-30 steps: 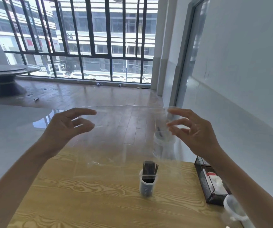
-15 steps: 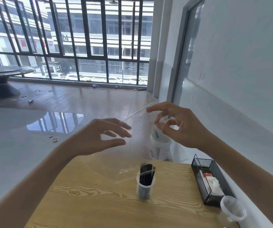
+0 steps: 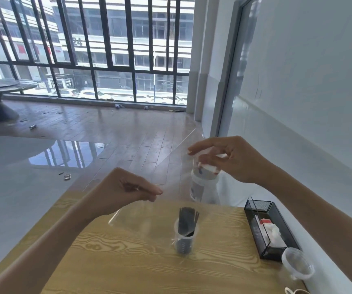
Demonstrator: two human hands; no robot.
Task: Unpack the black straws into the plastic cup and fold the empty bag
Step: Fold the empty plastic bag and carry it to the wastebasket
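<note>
A clear plastic cup [image 3: 184, 244] stands on the wooden table [image 3: 128, 262], filled with a bundle of black straws [image 3: 187, 219]. The empty transparent bag [image 3: 168, 179] hangs in the air above the cup, held tilted between both hands. My left hand [image 3: 126, 187] pinches its lower left edge, just above the table's far side. Higher up and to the right, my right hand [image 3: 226, 158] pinches the bag's upper edge. The bag's lower corner [image 3: 115, 219] sags near the table, left of the cup.
A white plastic bottle [image 3: 200, 183] stands on the floor beyond the table's far edge, under my right hand. A black mesh tray [image 3: 264, 228] with small items sits at the table's right side, with an empty clear cup [image 3: 297, 265] in front of it. A white wall is close on the right.
Both hands moved closer together and the left hand dropped low, so the bag went from stretched flat to tilted with one edge up. The camera now looks further down.
</note>
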